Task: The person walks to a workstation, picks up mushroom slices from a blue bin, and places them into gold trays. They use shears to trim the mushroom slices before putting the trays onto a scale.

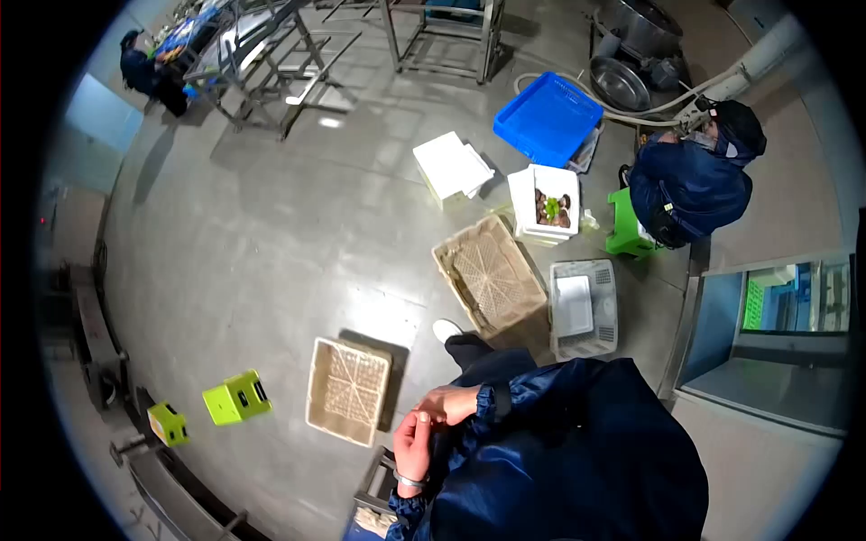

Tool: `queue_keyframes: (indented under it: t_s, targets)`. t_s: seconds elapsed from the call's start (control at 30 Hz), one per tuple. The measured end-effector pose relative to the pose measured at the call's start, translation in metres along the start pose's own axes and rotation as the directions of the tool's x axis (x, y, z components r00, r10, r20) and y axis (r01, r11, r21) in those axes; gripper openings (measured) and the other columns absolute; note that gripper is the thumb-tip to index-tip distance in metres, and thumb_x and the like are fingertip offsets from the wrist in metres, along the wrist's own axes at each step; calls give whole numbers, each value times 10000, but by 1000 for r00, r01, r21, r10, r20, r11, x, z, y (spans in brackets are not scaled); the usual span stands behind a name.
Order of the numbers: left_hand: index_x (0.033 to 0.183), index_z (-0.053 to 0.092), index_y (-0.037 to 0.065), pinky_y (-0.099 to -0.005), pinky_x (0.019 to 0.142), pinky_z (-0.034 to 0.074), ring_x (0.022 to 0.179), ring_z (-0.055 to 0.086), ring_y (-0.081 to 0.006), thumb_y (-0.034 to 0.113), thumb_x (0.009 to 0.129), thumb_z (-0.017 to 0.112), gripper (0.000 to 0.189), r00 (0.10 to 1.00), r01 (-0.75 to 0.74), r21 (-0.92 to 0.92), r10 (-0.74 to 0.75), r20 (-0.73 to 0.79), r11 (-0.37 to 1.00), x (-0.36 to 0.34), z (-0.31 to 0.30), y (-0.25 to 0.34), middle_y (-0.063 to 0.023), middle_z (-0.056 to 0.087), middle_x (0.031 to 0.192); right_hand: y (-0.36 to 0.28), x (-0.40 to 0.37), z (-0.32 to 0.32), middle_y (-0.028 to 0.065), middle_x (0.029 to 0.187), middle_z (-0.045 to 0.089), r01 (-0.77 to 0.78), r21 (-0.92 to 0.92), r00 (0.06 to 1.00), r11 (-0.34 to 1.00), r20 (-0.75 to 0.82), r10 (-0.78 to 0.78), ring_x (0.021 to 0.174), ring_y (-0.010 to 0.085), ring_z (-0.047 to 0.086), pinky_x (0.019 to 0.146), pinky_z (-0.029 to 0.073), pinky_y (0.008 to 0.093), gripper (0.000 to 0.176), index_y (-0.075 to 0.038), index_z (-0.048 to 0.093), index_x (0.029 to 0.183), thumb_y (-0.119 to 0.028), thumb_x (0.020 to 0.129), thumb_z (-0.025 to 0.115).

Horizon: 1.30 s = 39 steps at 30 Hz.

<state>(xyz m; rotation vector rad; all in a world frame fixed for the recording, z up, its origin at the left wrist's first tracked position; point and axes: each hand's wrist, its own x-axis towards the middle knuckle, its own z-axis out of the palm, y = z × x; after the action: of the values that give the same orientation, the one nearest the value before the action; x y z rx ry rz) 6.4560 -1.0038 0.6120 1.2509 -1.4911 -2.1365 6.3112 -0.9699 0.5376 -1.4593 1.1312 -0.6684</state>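
Observation:
In front of my dark blue jacket point(577, 451), both hands are bare and meet with their fingers touching. My right hand point(451, 405) reaches in from the upper cuff, its fingers bent and partly hidden. Just below and left of it, my left hand point(412, 446) has its fingers closed near the right fingers, with a metal band point(409, 482) on the wrist. Whether anything small is between them cannot be made out. Nearest to the hands on the floor is a beige crate point(350, 389). A metal-framed stand point(374, 484) is beside my left wrist.
A larger beige crate point(492, 275), a clear crate point(585, 308), white foam boxes point(451, 165), a blue tray point(548, 117) and green stools point(236, 397) stand around. A co-worker point(690, 185) sits at right; another person point(149, 72) stands far left by metal racks point(302, 86).

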Motion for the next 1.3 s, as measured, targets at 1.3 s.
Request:
queue_keyframes:
  t_s: [1.3]
  targets:
    - [678,490,51,-231,489,416,462,504,-134,310,949,420,382,979,182,-181,-161,126,967,344,-241,237,-78,558,549,-50,378,-262,26,579,628,-132,296,988,946,-38,150,604,187,602,583,458,297,243,-63,536,542,-128,764,465]
